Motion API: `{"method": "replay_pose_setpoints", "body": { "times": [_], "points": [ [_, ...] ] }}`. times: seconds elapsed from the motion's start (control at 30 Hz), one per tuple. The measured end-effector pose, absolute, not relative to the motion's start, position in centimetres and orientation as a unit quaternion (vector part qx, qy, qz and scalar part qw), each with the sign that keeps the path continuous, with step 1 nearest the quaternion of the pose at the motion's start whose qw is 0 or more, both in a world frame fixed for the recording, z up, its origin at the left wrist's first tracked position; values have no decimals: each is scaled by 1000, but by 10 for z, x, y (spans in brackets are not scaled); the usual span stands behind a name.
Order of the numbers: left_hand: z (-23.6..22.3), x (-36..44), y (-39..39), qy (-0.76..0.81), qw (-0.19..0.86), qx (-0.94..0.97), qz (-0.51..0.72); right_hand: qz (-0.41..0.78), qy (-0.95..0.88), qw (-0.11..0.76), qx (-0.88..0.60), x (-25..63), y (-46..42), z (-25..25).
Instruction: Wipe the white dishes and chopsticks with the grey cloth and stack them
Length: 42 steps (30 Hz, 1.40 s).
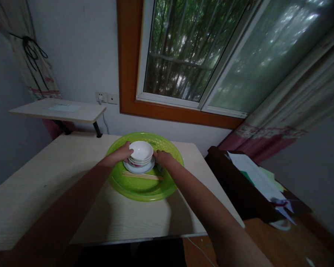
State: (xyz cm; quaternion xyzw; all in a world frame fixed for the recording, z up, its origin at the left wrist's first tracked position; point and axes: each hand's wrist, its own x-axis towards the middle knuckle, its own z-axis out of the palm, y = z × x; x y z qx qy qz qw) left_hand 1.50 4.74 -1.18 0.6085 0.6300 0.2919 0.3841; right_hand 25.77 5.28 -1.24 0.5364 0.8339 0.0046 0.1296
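Our left hand [126, 150] grips stacked white bowls [141, 151] by rim; right hand [162, 157] meets their right side, grip unclear. Bowls sit on plate [139, 170] inside round green tray [144, 194], beyond chopsticks [143, 175]. We should keep stack level, pressure even.

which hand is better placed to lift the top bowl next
Probably the left hand: its thumb laps the rim of the top bowl. The right hand is at the opposite side, and whether it grips a bowl is unclear.
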Motion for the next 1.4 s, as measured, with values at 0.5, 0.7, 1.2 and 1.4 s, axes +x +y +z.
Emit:
{"method": "replay_pose_setpoints", "body": {
  "times": [0.5, 0.7, 1.2, 1.4],
  "points": [
    [16, 27, 36, 385, -29, 868, 313, 34, 782, 58, 619, 265, 57, 7],
    [18, 67, 12, 188, -67, 971, 130, 37, 778, 36, 626, 265, 64, 10],
    [-27, 130, -16, 310, 82, 947, -7, -14, 775, -92, 625, 276, 75, 2],
    [-23, 125, -16, 333, 44, 935, -113, -22, 773, -96, 627, 278, 80, -1]
  ]
}}
